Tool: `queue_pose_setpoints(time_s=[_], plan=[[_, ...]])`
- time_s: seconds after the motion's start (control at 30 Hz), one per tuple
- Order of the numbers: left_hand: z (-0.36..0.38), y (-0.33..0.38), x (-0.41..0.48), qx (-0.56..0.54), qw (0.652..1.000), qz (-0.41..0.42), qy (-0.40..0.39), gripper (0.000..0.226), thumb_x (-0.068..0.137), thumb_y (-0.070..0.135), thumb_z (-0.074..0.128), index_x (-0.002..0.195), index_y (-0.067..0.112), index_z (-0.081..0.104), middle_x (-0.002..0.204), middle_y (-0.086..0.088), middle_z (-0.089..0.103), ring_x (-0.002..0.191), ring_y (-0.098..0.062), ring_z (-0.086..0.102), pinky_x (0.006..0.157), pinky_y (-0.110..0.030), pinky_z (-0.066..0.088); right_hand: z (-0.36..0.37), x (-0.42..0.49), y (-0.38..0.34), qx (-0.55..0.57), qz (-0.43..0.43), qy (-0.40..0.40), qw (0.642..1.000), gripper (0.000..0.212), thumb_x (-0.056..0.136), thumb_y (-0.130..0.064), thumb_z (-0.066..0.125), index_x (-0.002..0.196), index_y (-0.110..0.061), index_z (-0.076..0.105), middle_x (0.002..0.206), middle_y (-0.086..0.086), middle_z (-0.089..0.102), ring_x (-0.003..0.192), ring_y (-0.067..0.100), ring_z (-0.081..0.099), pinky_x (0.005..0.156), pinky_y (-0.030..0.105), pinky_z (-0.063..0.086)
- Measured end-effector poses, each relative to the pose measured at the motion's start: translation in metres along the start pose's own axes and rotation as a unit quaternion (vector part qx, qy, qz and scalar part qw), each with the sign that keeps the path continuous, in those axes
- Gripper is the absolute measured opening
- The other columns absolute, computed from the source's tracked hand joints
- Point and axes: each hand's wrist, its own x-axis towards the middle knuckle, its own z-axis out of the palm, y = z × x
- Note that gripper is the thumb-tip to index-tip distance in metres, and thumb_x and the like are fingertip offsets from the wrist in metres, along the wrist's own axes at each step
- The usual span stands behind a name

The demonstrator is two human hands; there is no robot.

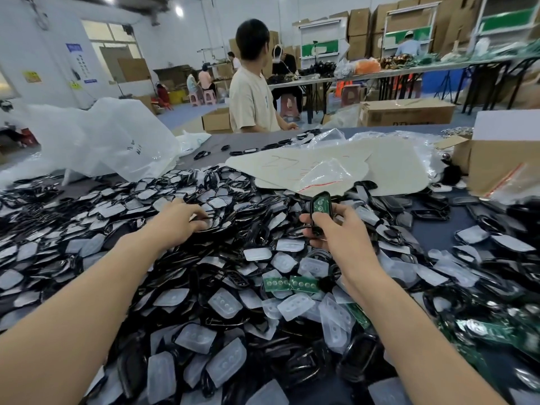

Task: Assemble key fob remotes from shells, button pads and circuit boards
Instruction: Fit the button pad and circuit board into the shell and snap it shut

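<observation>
Desk (438,232) is covered, near edge to middle, by heaped black shells (432,213) and translucent button pads (295,306). Left grip (178,223) is set on the heap left of centre, fingers bent; pinching cannot be told. Right grip (336,229) is clamped on a board-fitted shell (320,204) above centre. Loose circuit boards (289,283) lie nearer.

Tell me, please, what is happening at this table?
A person is assembling key fobs over a big pile of black shells and translucent button pads. The right hand holds a half-built key fob with its green circuit board showing. The left hand reaches into the pile, fingers on the parts; whether it has gripped one is unclear. A few loose circuit boards lie nearer the person.
</observation>
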Motion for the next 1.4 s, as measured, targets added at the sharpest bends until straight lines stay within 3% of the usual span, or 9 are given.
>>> queue_pose_setpoints(time_s=[0.27, 0.4, 0.57, 0.7, 0.83, 0.97, 1.1, 1.4], plan=[[-0.005, 0.005, -0.009, -0.037, 0.998, 0.025, 0.042, 0.014, 0.091, 0.028, 0.071, 0.099, 0.025, 0.059, 0.107, -0.005, 0.054, 0.104, -0.026, 0.052, 0.085, -0.034, 0.039, -0.005, 0.001, -0.007, 0.051, -0.011, -0.009, 0.999, 0.02, 0.099, -0.008, 0.057, 0.118, -0.014, 0.052, 0.091, 0.001, 0.079, 0.074, 0.012, 0.073, 0.065, 0.022, 0.058], [-0.015, 0.029, -0.027, -0.173, 0.98, 0.037, 0.09, 0.011, 0.095, 0.027, 0.066, 0.1, 0.024, 0.057, 0.093, 0.001, 0.064, 0.084, -0.014, 0.061, 0.076, -0.032, 0.043, -0.011, -0.006, -0.018, 0.064, -0.029, -0.018, 0.997, 0.026, 0.101, -0.004, 0.056, 0.118, -0.024, 0.049, 0.093, 0.004, 0.079, 0.082, 0.018, 0.076, 0.069, 0.024, 0.061], [-0.004, 0.118, -0.073, -0.455, 0.881, 0.1, 0.082, 0.007, 0.101, 0.024, 0.058, 0.104, 0.025, 0.052, 0.076, -0.008, 0.072, 0.061, -0.022, 0.07, 0.054, -0.029, 0.054, -0.051, -0.031, -0.02, 0.058, -0.02, -0.037, 0.997, 0.037, 0.102, -0.004, 0.054, 0.131, -0.027, 0.049, 0.097, 0.006, 0.079, 0.088, 0.023, 0.076, 0.07, 0.023, 0.06], [0.033, 0.2, -0.109, -0.568, 0.81, 0.145, 0.01, 0.007, 0.103, 0.025, 0.054, 0.107, 0.02, 0.051, 0.074, -0.008, 0.072, 0.049, -0.02, 0.06, 0.043, -0.026, 0.046, -0.107, -0.055, -0.016, 0.051, -0.005, -0.007, 0.999, 0.033, 0.101, -0.004, 0.056, 0.118, -0.031, 0.065, 0.091, 0.001, 0.078, 0.084, 0.026, 0.076, 0.067, 0.024, 0.06], [0.064, 0.259, -0.13, -0.622, 0.764, 0.161, -0.058, 0.01, 0.102, 0.034, 0.055, 0.11, 0.027, 0.053, 0.075, -0.005, 0.072, 0.047, -0.014, 0.053, 0.044, -0.023, 0.041, -0.151, -0.071, -0.012, 0.039, -0.008, 0.03, 0.999, 0.034, 0.099, -0.007, 0.061, 0.105, -0.037, 0.075, 0.085, 0.0, 0.077, 0.079, 0.023, 0.075, 0.068, 0.025, 0.059], [0.084, 0.284, -0.14, -0.638, 0.747, 0.175, -0.067, 0.002, 0.1, 0.037, 0.057, 0.101, 0.038, 0.058, 0.072, -0.002, 0.068, 0.045, -0.013, 0.049, 0.041, -0.023, 0.037, -0.166, -0.074, -0.01, 0.035, -0.028, 0.042, 0.998, 0.031, 0.096, -0.007, 0.064, 0.114, -0.031, 0.073, 0.088, -0.001, 0.077, 0.084, 0.024, 0.076, 0.072, 0.025, 0.059], [0.095, 0.292, -0.147, -0.639, 0.747, 0.175, -0.058, 0.007, 0.1, 0.032, 0.058, 0.095, 0.035, 0.059, 0.068, -0.005, 0.066, 0.043, -0.015, 0.049, 0.04, -0.023, 0.036, -0.166, -0.073, -0.008, 0.037, -0.039, 0.045, 0.998, 0.03, 0.097, -0.007, 0.065, 0.112, -0.031, 0.073, 0.095, 0.004, 0.077, 0.085, 0.023, 0.076, 0.072, 0.024, 0.059], [0.1, 0.293, -0.149, -0.646, 0.739, 0.18, -0.06, 0.01, 0.1, 0.03, 0.058, 0.093, 0.037, 0.06, 0.067, -0.004, 0.066, 0.046, -0.014, 0.052, 0.043, -0.021, 0.04, -0.163, -0.072, -0.003, 0.048, -0.039, 0.046, 0.997, 0.026, 0.095, -0.007, 0.066, 0.114, -0.024, 0.07, 0.091, 0.008, 0.076, 0.077, 0.023, 0.074, 0.07, 0.025, 0.059]])
